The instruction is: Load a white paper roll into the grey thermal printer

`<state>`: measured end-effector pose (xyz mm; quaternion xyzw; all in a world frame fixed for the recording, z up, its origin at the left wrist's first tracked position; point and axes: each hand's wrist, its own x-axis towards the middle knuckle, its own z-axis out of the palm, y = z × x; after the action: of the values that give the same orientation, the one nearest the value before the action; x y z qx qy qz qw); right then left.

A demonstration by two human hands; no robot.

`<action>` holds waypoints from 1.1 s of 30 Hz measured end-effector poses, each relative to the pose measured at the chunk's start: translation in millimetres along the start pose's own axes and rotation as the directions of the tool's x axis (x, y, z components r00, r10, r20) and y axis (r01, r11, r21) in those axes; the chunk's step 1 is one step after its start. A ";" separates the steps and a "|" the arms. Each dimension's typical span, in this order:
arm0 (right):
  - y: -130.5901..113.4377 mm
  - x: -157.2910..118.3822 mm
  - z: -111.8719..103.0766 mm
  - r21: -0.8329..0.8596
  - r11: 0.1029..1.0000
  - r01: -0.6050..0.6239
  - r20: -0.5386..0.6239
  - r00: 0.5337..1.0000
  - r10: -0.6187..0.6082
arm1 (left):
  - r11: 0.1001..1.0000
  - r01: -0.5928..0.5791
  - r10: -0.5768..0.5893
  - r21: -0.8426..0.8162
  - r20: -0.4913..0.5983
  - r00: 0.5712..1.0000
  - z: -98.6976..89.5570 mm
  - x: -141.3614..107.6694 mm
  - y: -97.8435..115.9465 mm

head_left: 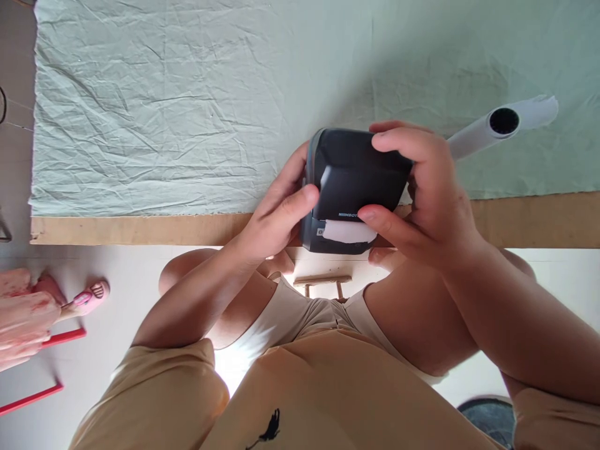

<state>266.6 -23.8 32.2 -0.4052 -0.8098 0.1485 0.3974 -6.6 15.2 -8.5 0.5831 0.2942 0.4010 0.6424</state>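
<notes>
Both of my hands hold a black label printer (359,178) marked NIIMBOT, raised near the front edge of the table. A strip of white label paper (347,231) sticks out of the slot at its near end. My left hand (281,206) grips its left side, thumb on the edge and fingers behind. On the right side, my right hand (422,181) is wrapped round the printer, its thumb by the printed name and a finger at the far corner. The printer's underside is hidden.
A pale green cloth (164,112) with wrinkles covers the table, whose bare wooden edge (140,229) shows in front. To the right lies a white cylindrical object (473,134) with a dark round end. Another person's sandalled foot (91,297) and red bars (32,397) are at the left.
</notes>
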 end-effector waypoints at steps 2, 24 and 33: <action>1.6 -0.9 1.6 0.005 0.999 0.039 -0.022 0.999 -0.039 | 1.000 0.012 -0.012 0.010 -0.018 1.000 1.9 1.2 2.5; 2.9 -0.3 -8.0 -0.008 0.998 0.065 0.081 0.995 -0.064 | 0.984 0.076 -0.109 -0.162 -0.204 0.973 20.6 -8.3 7.0; -4.0 -1.8 -10.0 -0.080 0.996 -0.028 0.114 0.993 0.037 | 0.975 0.106 -0.142 -0.197 -0.178 0.974 23.8 -12.4 14.0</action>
<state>272.8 -28.6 39.9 -0.4243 -0.8300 0.1462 0.3313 4.8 -7.7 7.7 0.4597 0.3516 0.4396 0.6869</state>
